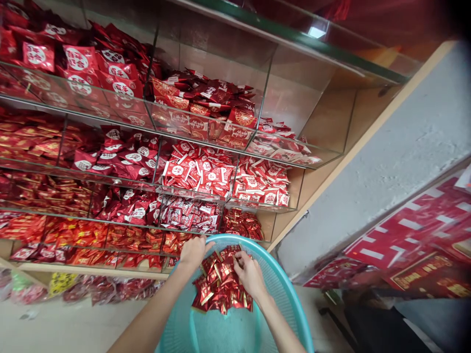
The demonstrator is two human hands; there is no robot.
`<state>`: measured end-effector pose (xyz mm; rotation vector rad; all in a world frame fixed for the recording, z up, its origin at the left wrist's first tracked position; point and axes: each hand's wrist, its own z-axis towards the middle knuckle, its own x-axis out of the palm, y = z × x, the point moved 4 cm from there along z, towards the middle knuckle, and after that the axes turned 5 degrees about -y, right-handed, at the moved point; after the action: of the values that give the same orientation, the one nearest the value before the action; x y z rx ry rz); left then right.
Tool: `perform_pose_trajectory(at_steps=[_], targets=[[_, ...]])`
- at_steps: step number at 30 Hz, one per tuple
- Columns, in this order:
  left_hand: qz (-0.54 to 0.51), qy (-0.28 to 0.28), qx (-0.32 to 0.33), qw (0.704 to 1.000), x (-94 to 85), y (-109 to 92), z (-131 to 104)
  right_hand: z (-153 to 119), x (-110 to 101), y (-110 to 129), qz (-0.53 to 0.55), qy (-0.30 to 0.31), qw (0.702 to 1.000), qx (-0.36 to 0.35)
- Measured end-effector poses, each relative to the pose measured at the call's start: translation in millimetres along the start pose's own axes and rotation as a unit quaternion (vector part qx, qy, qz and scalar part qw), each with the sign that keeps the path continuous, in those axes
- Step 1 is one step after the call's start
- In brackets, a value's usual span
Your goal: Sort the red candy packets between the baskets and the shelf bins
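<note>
A turquoise plastic basket (pixel 294 304) with slotted walls stands in front of me below the shelves. In it lies a heap of small red-and-gold foil packets (pixel 221 289), gathered toward the far side. My left hand (pixel 194 254) is closed over the basket's far left rim, its fingertips partly hidden. Inside the basket, my right hand (pixel 250 277) is at the top of the heap, its fingers and thumb pinched on a red packet. What the packets contain is not visible.
Shelves with clear dividers (pixel 261 93) hold red packets (pixel 211 174) in several compartments. A wooden side panel (pixel 320 191) and grey wall (pixel 397 157) stand at right, beside red printed goods (pixel 412 225). Bagged items (pixel 106 289) lie beneath the lowest shelf.
</note>
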<state>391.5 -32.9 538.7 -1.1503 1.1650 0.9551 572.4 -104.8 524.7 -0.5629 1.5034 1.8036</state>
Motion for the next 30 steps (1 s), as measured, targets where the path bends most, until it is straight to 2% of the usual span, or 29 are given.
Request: perform_pose_trajectory(at_steps=[3, 8, 14, 19, 22, 26, 30], targets=[[0.003, -0.005, 0.003, 1.0, 0.8, 0, 1, -1, -3, 1, -0.039, -0.003, 0.999, 0.009], [0.004, -0.009, 0.005, 1.0, 1.7, -1, 2, -2, 1, 3, -0.031, 0.012, 0.999, -0.015], [0.007, -0.015, 0.008, 1.0, 1.2, -5, 6, 4, -5, -1, -0.065, -0.02, 0.998, -0.001], [-0.002, -0.013, 0.001, 1.0, 2.1, -6, 7, 47, -33, -3, -0.133, -0.077, 0.988, 0.018], [-0.001, -0.016, 0.002, 1.0, 2.0, -6, 7, 85, -40, -2, -0.197, -0.072, 0.976, 0.058], [0.0, -0.015, 0.0, 1.0, 1.2, -6, 6, 125, -26, -1, -0.258, -0.014, 0.959, 0.113], [0.004, -0.023, 0.003, 1.0, 1.3, -6, 6, 141, -8, -5, -0.262, 0.001, 0.956, 0.131]])
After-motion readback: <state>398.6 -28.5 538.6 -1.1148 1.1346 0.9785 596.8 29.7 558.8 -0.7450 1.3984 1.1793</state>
